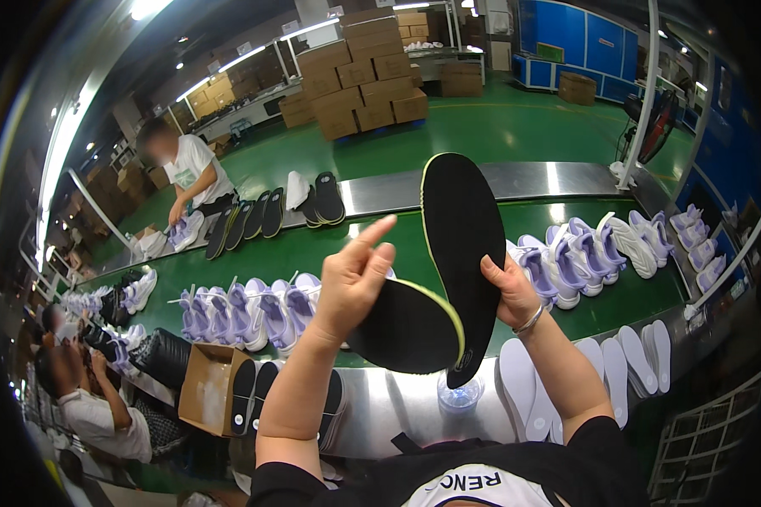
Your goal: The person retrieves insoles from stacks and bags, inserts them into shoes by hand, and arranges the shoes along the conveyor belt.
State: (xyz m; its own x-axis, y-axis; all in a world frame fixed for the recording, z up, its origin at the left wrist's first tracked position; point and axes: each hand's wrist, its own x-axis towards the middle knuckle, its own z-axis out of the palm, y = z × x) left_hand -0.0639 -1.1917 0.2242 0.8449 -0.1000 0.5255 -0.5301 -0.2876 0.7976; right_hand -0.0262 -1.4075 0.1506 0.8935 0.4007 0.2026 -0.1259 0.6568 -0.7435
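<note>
While lilac shoes (254, 313) line the green belt (397, 245) and cartons (364, 80) stack on the green floor behind, the right hand (511, 291) grips an upright black insole (461, 245). The left hand (351, 283) pinches a second insole (410, 329), flat above the steel ledge (397, 406). Down left, an open box (207, 389) holds more insoles.

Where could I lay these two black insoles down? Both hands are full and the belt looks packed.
Bare green belt lies between the lilac shoes and the far steel ledge. The near steel ledge is bare around the clear cup, between the cardboard box and white insoles. Shoe rows are crowded.
</note>
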